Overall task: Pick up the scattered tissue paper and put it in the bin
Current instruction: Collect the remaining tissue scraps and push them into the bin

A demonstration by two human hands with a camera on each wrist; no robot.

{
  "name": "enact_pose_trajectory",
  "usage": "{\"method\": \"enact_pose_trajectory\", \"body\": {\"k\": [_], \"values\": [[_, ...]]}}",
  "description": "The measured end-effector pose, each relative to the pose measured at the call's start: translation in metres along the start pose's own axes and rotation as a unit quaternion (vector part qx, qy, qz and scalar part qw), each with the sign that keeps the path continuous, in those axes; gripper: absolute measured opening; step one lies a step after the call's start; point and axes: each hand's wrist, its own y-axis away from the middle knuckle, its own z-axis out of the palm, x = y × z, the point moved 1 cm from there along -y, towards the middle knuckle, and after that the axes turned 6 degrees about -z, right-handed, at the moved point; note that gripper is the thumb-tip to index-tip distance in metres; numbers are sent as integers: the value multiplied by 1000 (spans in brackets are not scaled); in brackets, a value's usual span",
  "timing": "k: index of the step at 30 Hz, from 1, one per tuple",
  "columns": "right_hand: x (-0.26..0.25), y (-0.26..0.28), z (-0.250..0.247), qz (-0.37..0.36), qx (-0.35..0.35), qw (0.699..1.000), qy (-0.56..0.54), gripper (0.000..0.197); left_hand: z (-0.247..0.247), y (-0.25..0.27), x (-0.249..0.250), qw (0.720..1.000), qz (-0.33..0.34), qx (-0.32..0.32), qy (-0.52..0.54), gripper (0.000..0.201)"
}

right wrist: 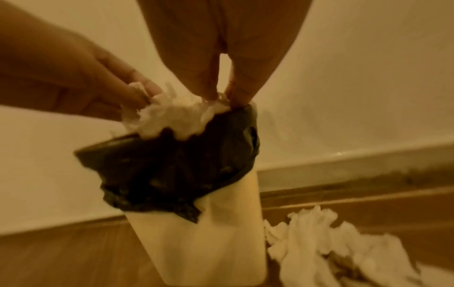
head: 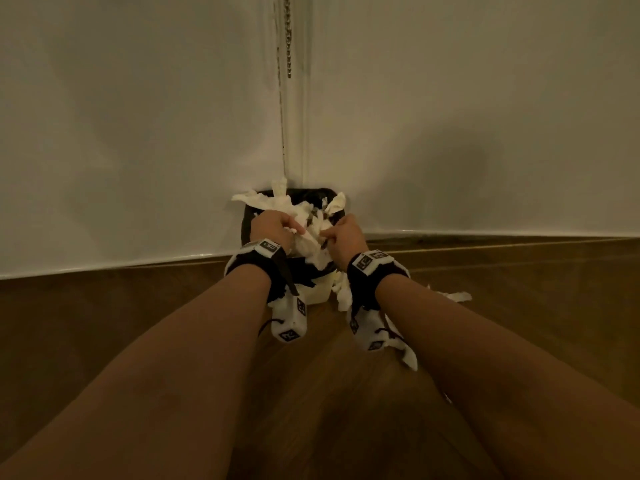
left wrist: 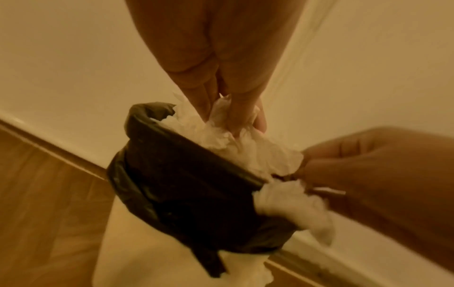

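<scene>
At the centre of the head view, where two pale walls meet above a wooden floor (head: 311, 393), stands a white bin (right wrist: 203, 242) lined with a black bag (left wrist: 191, 194). Crumpled tissue paper (head: 313, 233) heaps out of its mouth and spills over the near rim. Both forearms reach forward from the bottom corners of the frame, each wrist wearing a black strap with a white camera block. The left hand (head: 272, 225) sits over the left side of the bin mouth, fingers (left wrist: 236, 116) pointing down and pinching a wad of tissue. The right hand (head: 348, 235) hovers at the right rim, fingers (right wrist: 209, 85) bunched downward into the paper at the edge of the bag; the blur makes it likely, not certain, that they grip it. More loose tissue (right wrist: 331, 248) lies on the floor just right of the bin, in the lower right of the right wrist view. A bead chain (head: 287, 36) hangs in the corner at the top.
</scene>
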Motion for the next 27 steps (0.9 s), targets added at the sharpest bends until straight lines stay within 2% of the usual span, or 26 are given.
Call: {"method": "enact_pose_trajectory", "body": {"k": [3,7,10,12,15,19,23,25,27], "values": [[0,10,3,-67,-90,984,137,32,0,6,-8,997,21,-9,-72,24],[-2,21,6,-124,-191,944,239,44,3,10,-10,979,6,-89,-185,27],[-6,22,2,-173,-236,896,333,43,2,11,-9,969,25,-121,-214,27],[-11,14,-5,-182,-258,881,353,43,3,13,-10,963,36,-117,-238,27],[-21,-4,-21,-143,-289,887,330,41,7,19,-9,960,25,-129,-248,31],[-30,-23,-33,-117,-274,906,302,30,11,22,-6,949,35,-139,-280,38],[-31,-32,-20,-110,-240,905,334,27,15,23,-9,930,44,-173,-322,36],[-30,-31,-7,-98,-251,906,325,32,18,22,-13,919,68,-172,-348,34],[-28,-29,7,-101,-285,899,317,38,18,22,-15,920,65,-151,-355,39]]}}
